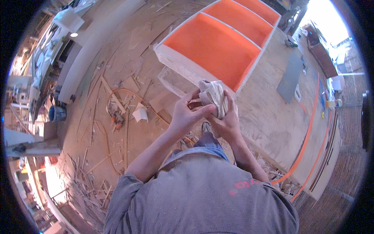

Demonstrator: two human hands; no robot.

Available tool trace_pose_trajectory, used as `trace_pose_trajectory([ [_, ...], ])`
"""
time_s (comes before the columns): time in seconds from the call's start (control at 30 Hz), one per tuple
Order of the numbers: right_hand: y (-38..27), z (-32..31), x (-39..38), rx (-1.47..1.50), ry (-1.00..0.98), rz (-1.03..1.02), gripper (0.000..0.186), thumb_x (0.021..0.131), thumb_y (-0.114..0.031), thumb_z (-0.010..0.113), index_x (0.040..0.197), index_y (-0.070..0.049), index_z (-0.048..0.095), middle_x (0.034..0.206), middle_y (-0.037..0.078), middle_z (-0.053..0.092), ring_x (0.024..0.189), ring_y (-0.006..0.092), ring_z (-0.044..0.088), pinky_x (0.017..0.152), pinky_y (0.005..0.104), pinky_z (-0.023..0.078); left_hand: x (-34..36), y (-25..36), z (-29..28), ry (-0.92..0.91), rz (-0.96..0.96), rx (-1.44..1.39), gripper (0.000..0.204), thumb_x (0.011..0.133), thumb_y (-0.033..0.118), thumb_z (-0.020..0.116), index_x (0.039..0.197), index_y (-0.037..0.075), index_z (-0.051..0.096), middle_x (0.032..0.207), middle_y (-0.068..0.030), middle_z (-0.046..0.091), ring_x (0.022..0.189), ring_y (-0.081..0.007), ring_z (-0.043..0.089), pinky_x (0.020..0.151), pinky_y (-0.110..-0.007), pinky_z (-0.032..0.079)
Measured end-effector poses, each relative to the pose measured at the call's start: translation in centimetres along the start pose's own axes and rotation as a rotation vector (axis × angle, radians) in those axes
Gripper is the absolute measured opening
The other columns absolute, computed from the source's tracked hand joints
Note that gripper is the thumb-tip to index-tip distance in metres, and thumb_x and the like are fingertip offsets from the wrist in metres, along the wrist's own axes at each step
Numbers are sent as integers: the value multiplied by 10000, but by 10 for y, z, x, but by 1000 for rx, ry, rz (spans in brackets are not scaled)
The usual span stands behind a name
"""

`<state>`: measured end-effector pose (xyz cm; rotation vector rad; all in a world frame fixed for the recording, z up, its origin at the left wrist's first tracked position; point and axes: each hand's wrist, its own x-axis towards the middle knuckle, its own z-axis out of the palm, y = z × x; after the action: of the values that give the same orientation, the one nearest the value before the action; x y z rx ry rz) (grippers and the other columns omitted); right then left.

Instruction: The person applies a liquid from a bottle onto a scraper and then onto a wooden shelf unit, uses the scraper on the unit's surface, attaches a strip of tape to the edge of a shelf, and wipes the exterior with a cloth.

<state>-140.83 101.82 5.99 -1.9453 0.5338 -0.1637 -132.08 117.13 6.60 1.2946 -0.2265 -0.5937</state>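
Note:
Both of my hands hold a crumpled, whitish-grey bundle of rag (213,97) in front of my body; its exact folds are hard to make out. My left hand (187,113) grips the bundle's left side, with the thumb pressed across its lower part. Around the right side curl the fingers of my right hand (229,120). Just beyond the hands lies a white-edged shelf unit (181,64), its compartments bright orange inside. The bundle overlaps the unit's near corner in the view.
A pale board surface (269,121) extends to the right, carrying a grey sheet (291,78) and an orange strip (307,142). On the littered floor at left are a power tool (117,119), an orange cord (156,114) and wood scraps (87,195). A blue bucket (58,114) stands farther left.

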Motion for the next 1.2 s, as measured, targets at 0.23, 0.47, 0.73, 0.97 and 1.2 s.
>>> trace_pose_trajectory([
  [0.23, 25, -11, 54, 340, -589, 168, 919, 738, -144, 940, 1511, -57, 451, 1357, 128, 624, 1240, 234, 605, 1067, 417, 493, 27, -15, -42, 81, 22, 119, 468, 907, 16, 765, 1346, -50, 617, 1113, -68, 727, 1025, -127, 670, 901, -290, 558],
  [0.47, 32, -71, 154, 355, -808, 154, 568, 824, -65, 861, 1339, -50, 623, 1292, 64, 683, 1185, 221, 645, 1046, 409, 517, 92, 7, -38, 81, 287, 229, 710, 882, 169, 826, 1484, 17, 484, 1399, -82, 584, 1299, -197, 531, 1118, -372, 405],
  [0.73, 27, 12, 368, 180, -374, -216, 448, 895, -140, 805, 1308, -54, 655, 1258, 34, 694, 1181, 145, 639, 1004, 354, 528, 211, -75, -115, 934, -34, 326, 667, 1054, 335, 589, 1551, -47, 358, 1512, -164, 483, 1415, -273, 438, 1184, -391, 345],
  [0.97, 30, 155, 421, 18, -563, -416, 370, 868, -231, 779, 1204, -89, 717, 1115, 194, 746, 1100, 362, 705, 916, 427, 562, 271, -94, -64, 1008, 21, 188, 637, 1096, 198, 479, 1634, 12, 193, 1677, -158, 290, 1523, -264, 312, 1230, -349, 266],
  [1.2, 12, 163, 448, -98, -657, -593, 229, 874, -192, 731, 1060, -60, 743, 957, 193, 754, 984, 380, 730, 815, 440, 581, 280, -144, -74, 1043, 278, 9, 626, 1088, 121, 449, 1654, 66, 188, 1608, -132, 372, 1415, -215, 416, 1154, -316, 341],
])
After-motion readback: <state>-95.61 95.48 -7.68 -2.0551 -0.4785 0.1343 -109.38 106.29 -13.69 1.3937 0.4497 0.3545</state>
